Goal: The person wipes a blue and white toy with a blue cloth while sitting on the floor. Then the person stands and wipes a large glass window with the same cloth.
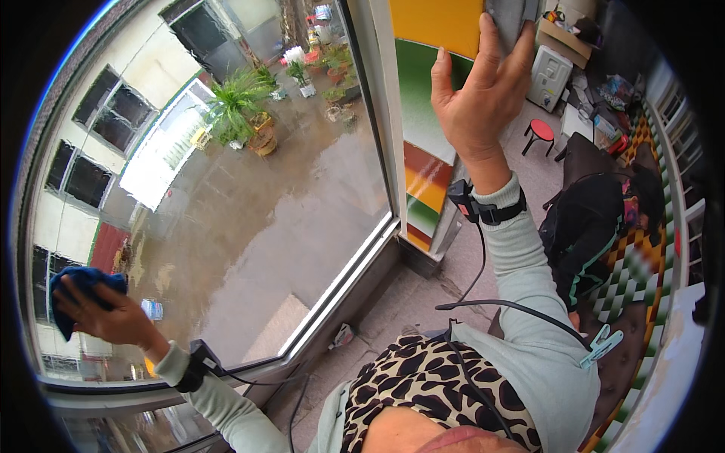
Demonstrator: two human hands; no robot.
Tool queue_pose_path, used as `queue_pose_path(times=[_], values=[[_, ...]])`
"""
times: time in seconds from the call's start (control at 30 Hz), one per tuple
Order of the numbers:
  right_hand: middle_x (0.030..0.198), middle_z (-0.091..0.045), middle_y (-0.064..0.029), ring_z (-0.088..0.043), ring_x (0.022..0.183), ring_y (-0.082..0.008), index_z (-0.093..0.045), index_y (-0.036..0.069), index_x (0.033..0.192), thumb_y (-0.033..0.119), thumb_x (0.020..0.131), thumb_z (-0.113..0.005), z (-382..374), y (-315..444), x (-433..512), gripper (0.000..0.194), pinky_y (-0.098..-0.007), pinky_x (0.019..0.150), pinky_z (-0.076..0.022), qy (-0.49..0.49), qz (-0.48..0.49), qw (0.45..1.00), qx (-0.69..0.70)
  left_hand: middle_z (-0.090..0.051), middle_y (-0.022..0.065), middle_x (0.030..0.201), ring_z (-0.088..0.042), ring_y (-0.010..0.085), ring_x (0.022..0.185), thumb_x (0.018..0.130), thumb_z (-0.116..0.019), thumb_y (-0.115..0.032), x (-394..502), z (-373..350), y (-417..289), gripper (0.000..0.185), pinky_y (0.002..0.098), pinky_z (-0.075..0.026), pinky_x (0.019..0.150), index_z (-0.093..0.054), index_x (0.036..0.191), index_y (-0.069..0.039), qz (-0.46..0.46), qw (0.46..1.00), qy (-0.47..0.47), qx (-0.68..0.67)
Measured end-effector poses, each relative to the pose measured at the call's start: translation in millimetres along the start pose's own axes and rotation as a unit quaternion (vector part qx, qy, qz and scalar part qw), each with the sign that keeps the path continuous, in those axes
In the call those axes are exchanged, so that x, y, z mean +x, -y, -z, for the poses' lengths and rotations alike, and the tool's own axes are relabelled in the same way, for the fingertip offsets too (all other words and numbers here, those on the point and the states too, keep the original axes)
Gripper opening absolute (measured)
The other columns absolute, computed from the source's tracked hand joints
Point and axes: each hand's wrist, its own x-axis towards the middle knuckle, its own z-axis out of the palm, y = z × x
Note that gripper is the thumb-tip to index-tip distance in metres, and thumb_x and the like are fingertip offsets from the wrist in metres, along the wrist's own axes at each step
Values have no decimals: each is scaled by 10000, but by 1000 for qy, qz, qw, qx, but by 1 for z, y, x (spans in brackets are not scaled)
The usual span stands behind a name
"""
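At the left, my left hand (102, 317) presses a bunched blue cloth (107, 276) against the large window pane (294, 238). My right hand (481, 96) is raised at the top, its fingers spread. Its fingertips lie on a grey surface (504, 22) by the edge of the tiled pillar (427, 102); the thumb is over the green and yellow tiles. How firmly those fingers bear on it cannot be told. Each wrist wears a black strapped device, the left one (198, 365) and the right one (481, 206), both with cables.
A white window frame (340, 294) borders the pane. Behind the right arm, a person in dark clothing (589, 226) bends over brown tufted seating (617, 362). Farther back are a red stool (541, 131), a white case (549, 76) and a cardboard box (563, 42). Potted plants (238, 107) stand beyond the glass.
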Motion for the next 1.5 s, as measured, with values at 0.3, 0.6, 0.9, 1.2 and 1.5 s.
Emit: queue_pose_path(times=[0.3,0.6,0.9,1.2,1.5], values=[[1475,-371,-329,-479,1303,-484,-446,121,1460,351,919,-678,2,-1,3,631,-533,993,-454,15,10,1000,-14,-426,163,1574,-378,421,1454,1057,-477,-415,-55,9,-48,509,526,-299,1189,-506,1503,-172,128,987,67,-68],[1426,-415,-313,-554,1199,-483,-470,133,1412,327,908,-690,0,-1,3,583,-517,950,-493,2,27,999,-24,-652,120,1357,-541,371,1338,985,-574,-135,-124,56,-61,281,505,-334,1164,-707,1229,-102,149,936,158,-277],[1455,-439,-284,-501,1294,-441,-520,80,1419,192,942,-672,48,21,-19,513,-477,1062,-436,98,-50,988,106,-676,87,1308,-580,323,1287,881,-644,-36,-138,92,-85,310,474,-371,1164,-725,1165,-131,121,849,340,-387],[1438,-492,-190,-515,1294,-380,-520,55,1405,94,947,-630,175,67,-88,473,-448,1053,-454,357,-66,911,197,-631,111,1393,-585,346,1292,1015,-591,-218,-71,28,-7,295,498,-365,1150,-691,1284,-152,131,966,-17,-221],[1320,-580,-165,-600,1180,-365,-585,48,1327,73,930,-628,251,90,-139,400,-421,986,-502,504,-143,818,239,-506,-6,1539,-470,220,1420,944,-633,-283,-161,35,-98,462,453,-158,1247,-613,1401,-349,50,949,239,-200]])
